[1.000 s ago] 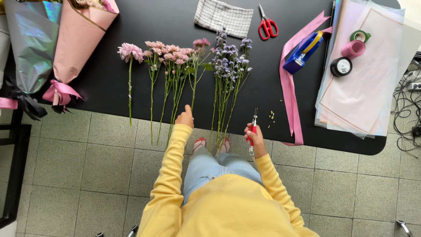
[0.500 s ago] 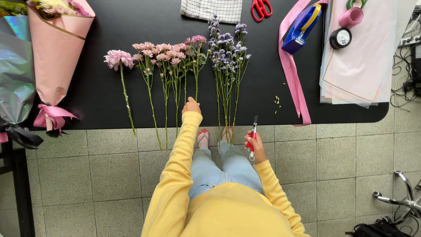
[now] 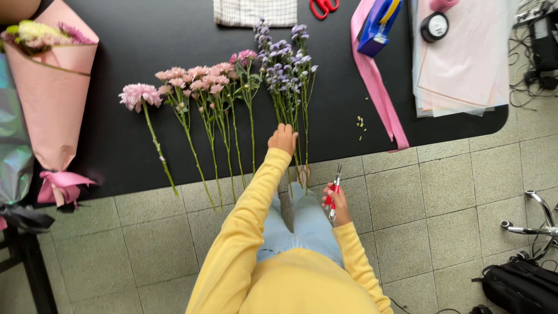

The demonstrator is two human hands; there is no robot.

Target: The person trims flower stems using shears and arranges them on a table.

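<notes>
Right hand closed in a firm grip around red-handled pruning shears, blades pointing up toward the counter edge, held off the counter above the tiled floor. Left hand stretched forward in a yellow sleeve, fingers curled narrow onto the stems of the purple flowers, resting on the black counter; cannot tell whether a stem is actually pinched. Just left of those, a row of pink chrysanthemums laid flat, heads away, stem ends overhanging the counter edge, with one larger pink bloom lying apart at the far left. Farther left, a pink-wrapped bouquet tied with a bow. Beyond the flowers, a checked cloth and red scissors. To the right, a pink ribbon trailing over the edge, a blue tape dispenser, and stacked pale wrapping sheets.
</notes>
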